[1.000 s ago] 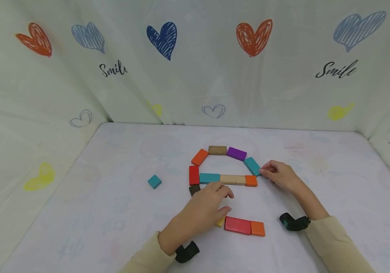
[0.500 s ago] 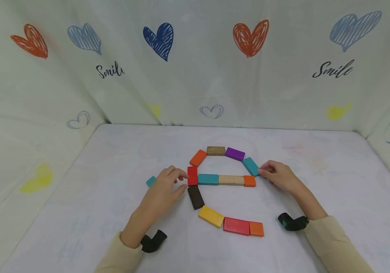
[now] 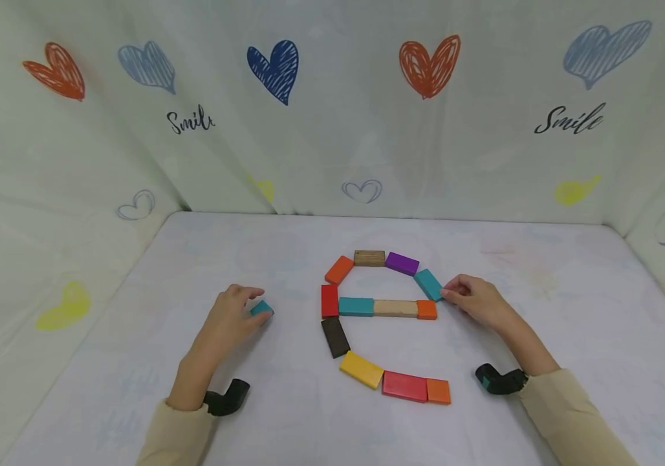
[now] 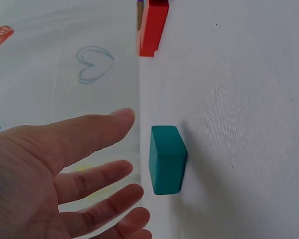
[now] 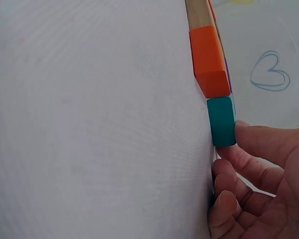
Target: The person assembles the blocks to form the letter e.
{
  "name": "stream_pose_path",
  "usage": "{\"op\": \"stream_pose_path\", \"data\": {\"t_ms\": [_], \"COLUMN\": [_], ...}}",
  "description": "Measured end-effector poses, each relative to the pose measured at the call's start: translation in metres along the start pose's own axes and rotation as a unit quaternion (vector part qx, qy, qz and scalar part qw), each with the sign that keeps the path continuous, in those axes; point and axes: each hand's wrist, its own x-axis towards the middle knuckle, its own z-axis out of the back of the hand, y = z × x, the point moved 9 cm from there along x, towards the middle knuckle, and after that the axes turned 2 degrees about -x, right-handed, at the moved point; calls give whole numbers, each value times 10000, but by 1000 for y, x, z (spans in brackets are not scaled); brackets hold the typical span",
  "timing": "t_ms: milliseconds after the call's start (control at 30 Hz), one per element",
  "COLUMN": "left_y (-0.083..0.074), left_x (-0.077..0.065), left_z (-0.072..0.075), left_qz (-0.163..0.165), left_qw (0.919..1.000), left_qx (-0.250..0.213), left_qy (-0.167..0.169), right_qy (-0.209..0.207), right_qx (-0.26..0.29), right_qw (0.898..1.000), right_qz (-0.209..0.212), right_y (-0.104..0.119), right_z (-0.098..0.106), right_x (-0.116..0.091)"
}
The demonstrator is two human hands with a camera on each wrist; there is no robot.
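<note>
My left hand [image 3: 229, 321] hovers over the table's left part, thumb and fingers spread around a small teal block [image 3: 263, 308]. In the left wrist view a gap shows between the fingers and that teal block [image 4: 168, 162], which lies on the cloth. At the right, my right hand [image 3: 477, 300] pinches the lower end of a longer teal block [image 3: 427, 285] between thumb and forefinger. The right wrist view shows this teal block [image 5: 222, 122] beside an orange block [image 5: 209, 59]. Both belong to an e-shaped outline of coloured blocks lying flat.
The outline also has a red block [image 3: 329, 301], a dark brown block [image 3: 335, 337], a yellow block [image 3: 361, 369] and a purple block [image 3: 402, 263]. A white cloth covers the table [image 3: 134, 362]. Behind it hangs a curtain [image 3: 332, 129] printed with hearts.
My left hand has moved left, from over the lower part of the outline to the small teal block. The right hand has stayed at the longer teal block.
</note>
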Motion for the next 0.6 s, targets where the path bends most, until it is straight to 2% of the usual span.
{"op": "stream_pose_path", "data": {"t_ms": [300, 600], "left_y": [15, 16], "left_x": [2, 3], "left_z": [-8, -10], "left_qz": [127, 59], "left_qw": [9997, 9995], "left_qx": [-52, -214], "left_qy": [210, 219], "right_qy": [33, 13], "right_qx": [-16, -50], "right_qw": [10000, 10000], "right_qz": [-50, 26], "right_y": [0, 0], "right_z": [0, 1], "right_x": [-2, -1]}}
